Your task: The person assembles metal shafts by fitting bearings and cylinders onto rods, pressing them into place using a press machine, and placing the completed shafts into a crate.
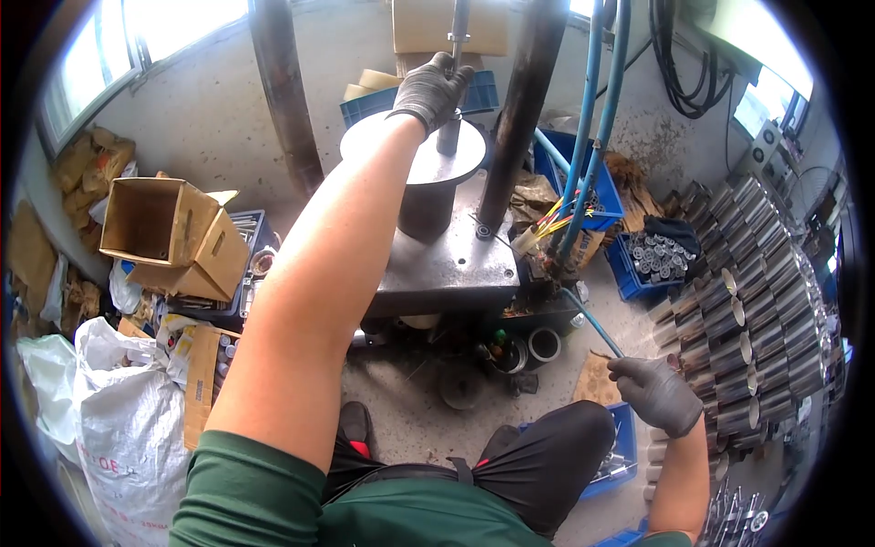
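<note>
My left hand, in a dark grey knit glove, is closed around an upright metal rod above a round steel plate. That plate sits on a thick dark cylinder on the machine's steel bed. Lower right, my gloved right hand has its fingers curled at the end of a thin blue rod that slants down from the machine's side. Its palm side is hidden from view. A small brown piece shows beside the fingertips.
Stacked steel tubes stand close by my right hand. Blue bins with metal parts sit right of the machine. Blue hoses hang beside a dark column. Left are an open cardboard box and white sacks.
</note>
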Demonstrator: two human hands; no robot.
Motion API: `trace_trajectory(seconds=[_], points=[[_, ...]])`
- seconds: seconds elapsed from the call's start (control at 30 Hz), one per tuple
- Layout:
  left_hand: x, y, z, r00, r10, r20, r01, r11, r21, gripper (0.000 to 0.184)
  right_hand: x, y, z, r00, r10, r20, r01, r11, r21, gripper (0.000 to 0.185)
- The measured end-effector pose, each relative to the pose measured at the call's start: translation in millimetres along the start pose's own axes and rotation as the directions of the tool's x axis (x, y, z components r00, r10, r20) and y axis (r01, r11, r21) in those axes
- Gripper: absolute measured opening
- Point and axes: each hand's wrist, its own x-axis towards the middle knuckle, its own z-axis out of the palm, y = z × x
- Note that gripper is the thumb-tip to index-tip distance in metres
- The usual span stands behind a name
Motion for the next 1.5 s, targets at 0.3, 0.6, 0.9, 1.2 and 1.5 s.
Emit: trace_trajectory(seconds=[0.3, 0.6, 0.9, 1.2, 1.5], points=[[-1, 1, 1, 1.0, 0.001, -0.022, -0.001, 1.0, -0.011, 0.056, 2, -3, -4, 0.998, -0.032, 0.063, 0.04, 0.992, -0.122, 0.031], [-3, 3, 1, 1.0, -0.016, -0.019, 0.016, 1.0, 0.007, 0.054, 83, -23, -55, 0.425, -0.633, -0.647, 0.181, 0.76, -0.624, 0.017], [-5, 6, -1, 1.0, -0.01, -0.009, 0.01, 1.0, 0.011, 0.051, 186, -29, -117, 0.589, -0.417, -0.692, 0.058, 0.876, -0.479, 0.018], [2, 0, 5, 0.999, 0.006, 0.038, -0.008, 0.999, 0.04, 0.047, 185, -49, -124, 0.745, -0.093, -0.66, -0.195, 0.917, -0.349, 0.027], [-9, -9, 9, 0.989, 0.069, -0.128, -0.134, 0.775, -0.617, 0.032, 170, -68, -122, 0.754, -0.011, -0.657, -0.246, 0.923, -0.297, 0.042]])
